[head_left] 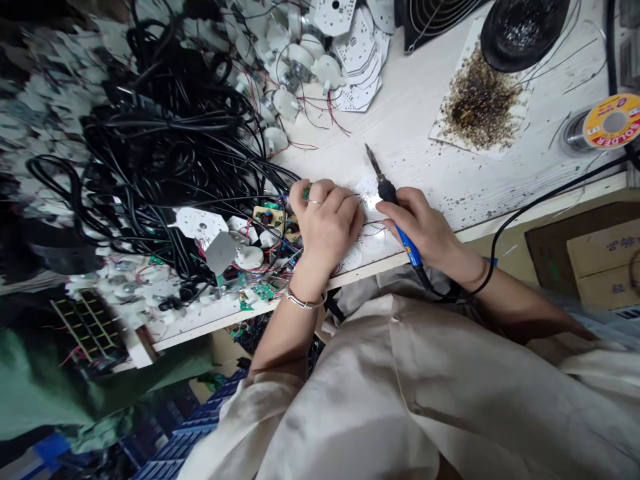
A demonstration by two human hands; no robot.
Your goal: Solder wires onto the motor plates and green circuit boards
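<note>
My left hand (pixel 327 220) rests curled on the white bench, fingers closed over a small green circuit board (pixel 306 193) with thin red wires; most of the board is hidden under the hand. My right hand (pixel 427 230) grips a soldering iron (pixel 387 190) by its blue handle. The iron's dark tip points up and away from me, just right of the left hand. Its black cord runs off to the right past my wrist.
A big tangle of black cables (pixel 170 147) fills the left. White round motor parts (pixel 310 60) and boards pile at the back. A solder spool (pixel 613 120), a dirty sponge pad (pixel 480 100) and a black dish (pixel 525 27) sit right. Cardboard box (pixel 590 257) below the bench edge.
</note>
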